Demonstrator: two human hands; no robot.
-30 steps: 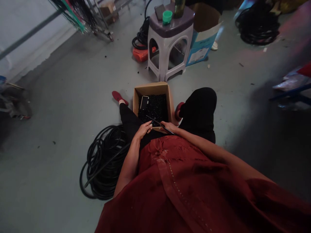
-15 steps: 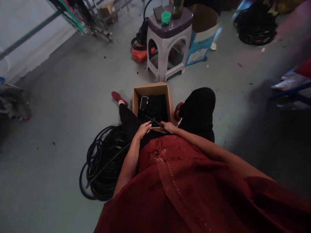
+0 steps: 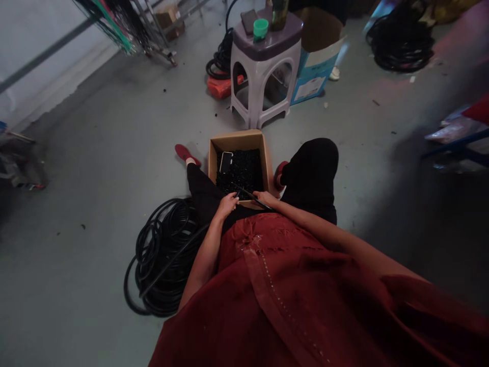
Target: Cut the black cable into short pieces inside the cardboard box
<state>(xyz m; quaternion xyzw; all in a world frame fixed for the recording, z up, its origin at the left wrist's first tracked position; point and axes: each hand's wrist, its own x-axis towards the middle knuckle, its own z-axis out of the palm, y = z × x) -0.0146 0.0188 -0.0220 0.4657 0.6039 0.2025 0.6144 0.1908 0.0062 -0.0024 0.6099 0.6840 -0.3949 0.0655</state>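
Observation:
Over the near edge of a cardboard box (image 3: pixel 268 165), my left hand (image 3: pixel 228 203) is closed on a short dark end, which looks like black hose. My right hand (image 3: pixel 264 198) grips a long thin dark tool (image 3: pixel 247 193) whose tip points left over the box; its kind is too dim to make out. The two hands are apart, and the tool passes close to the left fingers. Many small black pieces (image 3: pixel 246 165) fill the box, with a phone (image 3: pixel 226 162) lying on them. A coil of black hose (image 3: pixel 164 260) lies beside my left leg, one strand running up toward my left arm.
Beyond the box stands a plastic stool (image 3: pixel 263 46) carrying a green cup (image 3: pixel 260 29). A blue carton (image 3: pixel 311 81) and a red bag (image 3: pixel 220 87) are beside it. Another black coil (image 3: pixel 401 43) lies far right. A metal rack (image 3: pixel 153 30) stands far left.
The tool's tip has drawn back slightly to the right and down. My left hand has shifted a little, and the hose strand by my left arm has moved.

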